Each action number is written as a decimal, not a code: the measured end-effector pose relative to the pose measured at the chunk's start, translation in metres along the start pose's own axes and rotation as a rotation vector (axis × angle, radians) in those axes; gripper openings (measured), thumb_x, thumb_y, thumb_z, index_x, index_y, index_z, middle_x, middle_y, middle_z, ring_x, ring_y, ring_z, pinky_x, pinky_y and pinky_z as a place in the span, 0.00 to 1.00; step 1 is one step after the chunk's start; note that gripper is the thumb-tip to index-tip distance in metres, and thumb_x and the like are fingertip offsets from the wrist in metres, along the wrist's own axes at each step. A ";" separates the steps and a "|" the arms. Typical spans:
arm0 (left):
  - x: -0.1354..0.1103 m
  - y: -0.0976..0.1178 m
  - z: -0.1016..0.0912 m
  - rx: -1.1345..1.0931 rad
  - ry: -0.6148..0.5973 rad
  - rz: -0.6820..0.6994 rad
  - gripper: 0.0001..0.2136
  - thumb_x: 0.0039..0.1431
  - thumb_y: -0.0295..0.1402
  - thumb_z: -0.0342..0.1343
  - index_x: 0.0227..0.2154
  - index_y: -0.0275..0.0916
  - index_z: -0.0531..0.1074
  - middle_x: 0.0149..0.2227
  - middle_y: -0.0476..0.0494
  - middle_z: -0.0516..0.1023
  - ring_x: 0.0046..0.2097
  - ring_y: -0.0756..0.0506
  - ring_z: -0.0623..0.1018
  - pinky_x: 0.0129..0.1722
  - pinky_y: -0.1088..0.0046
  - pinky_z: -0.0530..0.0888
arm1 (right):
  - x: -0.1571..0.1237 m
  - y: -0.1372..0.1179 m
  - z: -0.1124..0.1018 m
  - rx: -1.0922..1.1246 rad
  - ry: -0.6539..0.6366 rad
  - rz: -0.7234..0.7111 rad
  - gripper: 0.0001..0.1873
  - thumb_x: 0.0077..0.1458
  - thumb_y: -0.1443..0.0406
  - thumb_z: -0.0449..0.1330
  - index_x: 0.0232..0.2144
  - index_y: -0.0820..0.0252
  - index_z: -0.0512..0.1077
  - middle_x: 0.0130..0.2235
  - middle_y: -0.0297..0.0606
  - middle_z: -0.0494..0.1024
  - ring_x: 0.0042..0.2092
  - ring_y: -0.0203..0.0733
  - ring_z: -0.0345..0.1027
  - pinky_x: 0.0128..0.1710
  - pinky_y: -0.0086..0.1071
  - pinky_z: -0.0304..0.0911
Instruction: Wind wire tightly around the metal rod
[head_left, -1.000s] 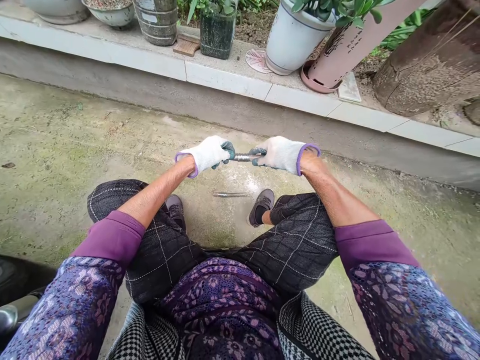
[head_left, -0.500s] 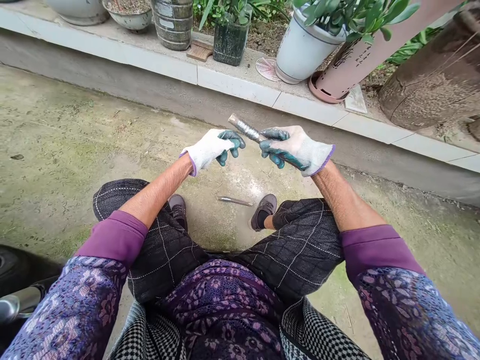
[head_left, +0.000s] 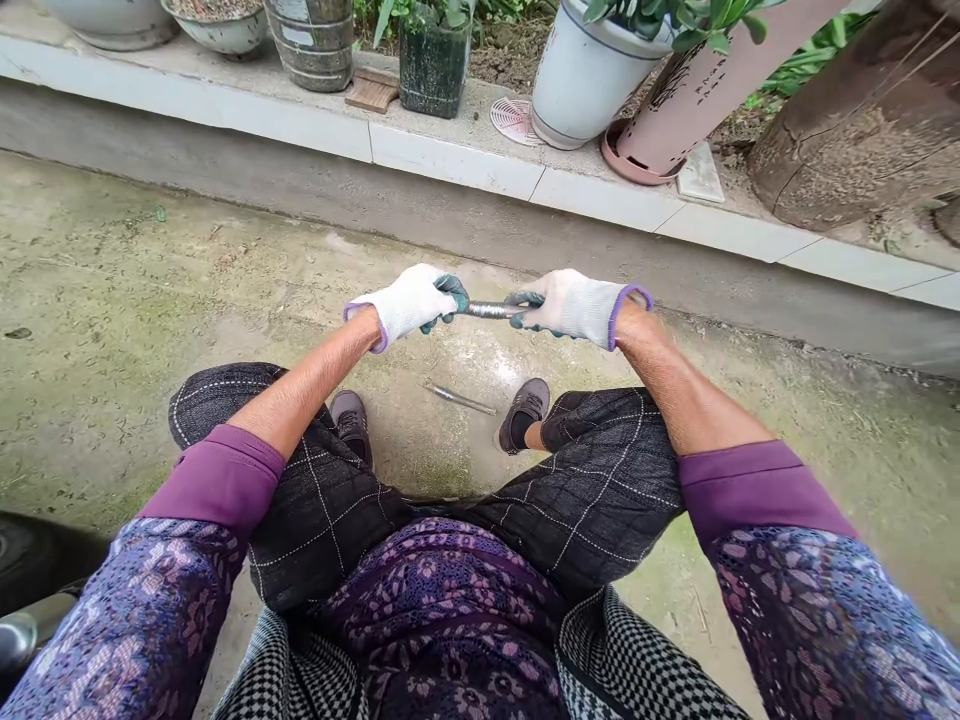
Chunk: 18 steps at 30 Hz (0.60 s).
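A short stick wound with shiny wire is held nearly level between my two gloved hands, above the concrete. My left hand, in a white glove with dark green palm coating, is closed at the stick's left end. My right hand, gloved the same way, grips the right end; its fingers hide that part. Only the silvery winding shows between the gloves. Below, on the ground between my shoes, lies a thin rod with a shiny stretch near its left end.
A tiled ledge runs across in front, carrying a white flower pot, a pink cylinder, a dark square planter and a brown log-like trunk. A dark object with a metallic part stands at lower left.
The wire-wound stick has gone from slanted to nearly level. My left hand, apart from it before, has closed on its left end. My right hand has moved slightly down; the view has shifted a little.
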<state>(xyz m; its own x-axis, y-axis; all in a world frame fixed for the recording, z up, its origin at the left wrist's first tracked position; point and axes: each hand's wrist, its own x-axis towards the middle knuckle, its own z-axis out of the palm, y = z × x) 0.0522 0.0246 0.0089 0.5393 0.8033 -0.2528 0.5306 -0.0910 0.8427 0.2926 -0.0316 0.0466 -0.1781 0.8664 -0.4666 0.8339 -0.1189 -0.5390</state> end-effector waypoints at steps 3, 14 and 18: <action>-0.001 0.005 0.000 -0.097 0.061 0.011 0.10 0.58 0.29 0.63 0.41 0.32 0.84 0.30 0.41 0.81 0.21 0.55 0.68 0.22 0.73 0.67 | -0.003 -0.008 -0.002 -0.020 0.201 0.010 0.17 0.56 0.63 0.67 0.48 0.62 0.83 0.22 0.33 0.72 0.20 0.31 0.60 0.18 0.30 0.55; 0.001 -0.016 -0.007 -0.262 0.014 0.064 0.13 0.59 0.30 0.61 0.44 0.32 0.83 0.37 0.36 0.85 0.21 0.56 0.68 0.21 0.74 0.69 | -0.010 -0.015 -0.010 0.527 0.179 -0.106 0.14 0.54 0.60 0.70 0.40 0.62 0.76 0.28 0.35 0.75 0.21 0.30 0.59 0.14 0.27 0.57; 0.001 -0.016 -0.008 -0.200 0.017 0.044 0.12 0.58 0.30 0.62 0.42 0.33 0.84 0.34 0.39 0.84 0.20 0.55 0.68 0.20 0.74 0.68 | -0.014 -0.008 -0.012 0.513 -0.057 -0.162 0.19 0.49 0.59 0.72 0.41 0.64 0.77 0.26 0.33 0.76 0.20 0.30 0.60 0.14 0.26 0.56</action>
<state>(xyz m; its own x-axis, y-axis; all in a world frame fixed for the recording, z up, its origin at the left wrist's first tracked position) 0.0392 0.0319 -0.0010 0.5470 0.8111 -0.2071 0.3655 -0.0088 0.9308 0.2948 -0.0372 0.0660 -0.3236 0.8672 -0.3784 0.4337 -0.2195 -0.8739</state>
